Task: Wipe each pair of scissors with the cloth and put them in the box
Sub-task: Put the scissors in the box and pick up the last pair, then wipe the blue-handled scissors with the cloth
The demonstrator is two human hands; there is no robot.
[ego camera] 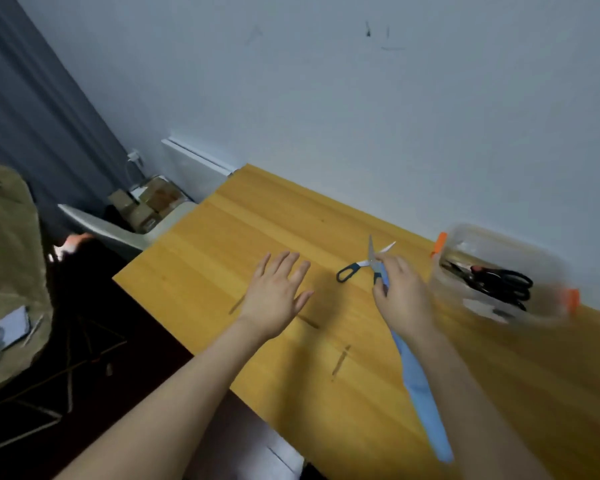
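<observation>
My right hand [400, 294] grips a pair of scissors [368, 262] with dark blue handles, blades spread apart and pointing away from me, lifted a little above the wooden table [222, 244]. The same hand also holds a light blue cloth [420, 389], which trails down along my forearm. My left hand [276, 296] hovers flat over the table to the left, fingers spread, holding nothing. A clear plastic box [499, 271] with orange clips stands at the right, with black-handled scissors [499, 284] inside it.
The table's back edge meets a pale wall. Left of the table stand a white chair [125, 230] and some cardboard boxes [149, 202]; an olive cloth heap [7, 265] lies at the far left. Dark floor lies beyond the table's left edge.
</observation>
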